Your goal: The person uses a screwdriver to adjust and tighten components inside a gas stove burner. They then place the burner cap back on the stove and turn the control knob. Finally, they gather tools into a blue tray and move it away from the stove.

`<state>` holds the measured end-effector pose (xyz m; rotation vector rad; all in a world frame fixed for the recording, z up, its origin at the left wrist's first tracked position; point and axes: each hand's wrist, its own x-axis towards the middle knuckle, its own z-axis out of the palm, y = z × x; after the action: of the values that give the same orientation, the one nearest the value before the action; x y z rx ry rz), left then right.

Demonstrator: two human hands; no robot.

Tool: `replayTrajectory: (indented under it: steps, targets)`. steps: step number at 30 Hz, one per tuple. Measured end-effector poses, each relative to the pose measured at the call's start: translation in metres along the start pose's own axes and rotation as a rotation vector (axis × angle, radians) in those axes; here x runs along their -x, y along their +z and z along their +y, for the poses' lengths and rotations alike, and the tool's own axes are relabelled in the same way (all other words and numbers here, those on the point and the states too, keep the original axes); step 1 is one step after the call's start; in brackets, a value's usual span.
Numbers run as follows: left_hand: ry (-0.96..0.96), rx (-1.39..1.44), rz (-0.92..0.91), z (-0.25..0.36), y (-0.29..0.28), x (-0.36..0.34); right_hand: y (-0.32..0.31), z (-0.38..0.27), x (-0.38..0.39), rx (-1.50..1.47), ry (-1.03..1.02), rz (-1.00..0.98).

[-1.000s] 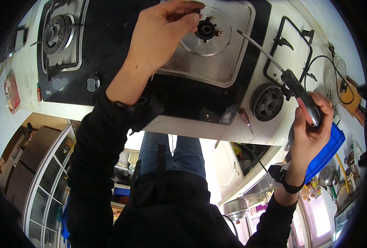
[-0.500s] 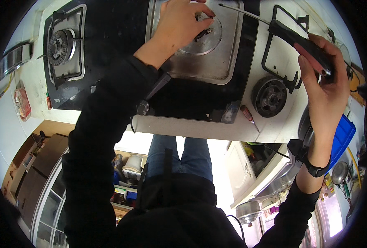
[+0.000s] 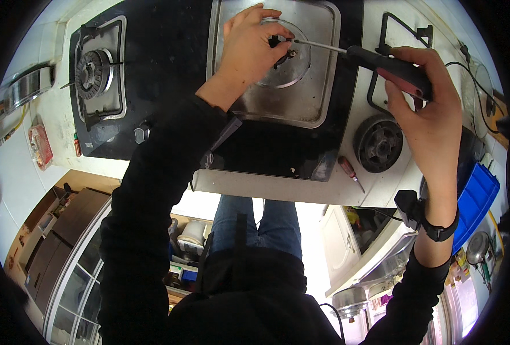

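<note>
My right hand (image 3: 430, 98) grips a long screwdriver (image 3: 384, 66) by its black and red handle. The shaft points left, and the tip meets the fingertips of my left hand (image 3: 249, 54). Those fingers are pinched together over the middle of a gas stove's right burner well. What they hold is too small and covered to make out. Beneath them a round metal plate (image 3: 292, 75) with dark fittings at its centre lies in the square steel drip tray (image 3: 315, 112), set in the black glass hob (image 3: 168, 63).
On the counter right of the hob lie a round black burner head (image 3: 378, 144), a pan support (image 3: 372, 86) and a small red-handled screwdriver (image 3: 349, 171). The left burner (image 3: 94, 75) keeps its support. A blue plastic bin (image 3: 478, 201) stands at far right.
My right hand has moved left and slightly down, bringing the screwdriver tip from above the tray to my left fingertips. My left hand stays at the burner's centre. The whole view has shifted slightly.
</note>
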<state>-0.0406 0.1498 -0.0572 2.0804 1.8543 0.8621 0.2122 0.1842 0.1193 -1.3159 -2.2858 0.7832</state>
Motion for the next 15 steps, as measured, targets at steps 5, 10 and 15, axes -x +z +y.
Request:
replayTrajectory:
  steps: [5,10,15]
  targets:
    - [-0.007,-0.022,-0.039,-0.002,-0.001,0.0,0.008,0.003,-0.007,0.05,-0.073,-0.029]
    - [0.041,-0.055,-0.04,0.004,-0.009,-0.004,0.007,-0.002,-0.013,0.059,-0.069,-0.047]
    - [-0.004,0.087,-0.039,0.01,-0.013,-0.008,0.004,0.0,-0.018,0.103,-0.124,-0.072]
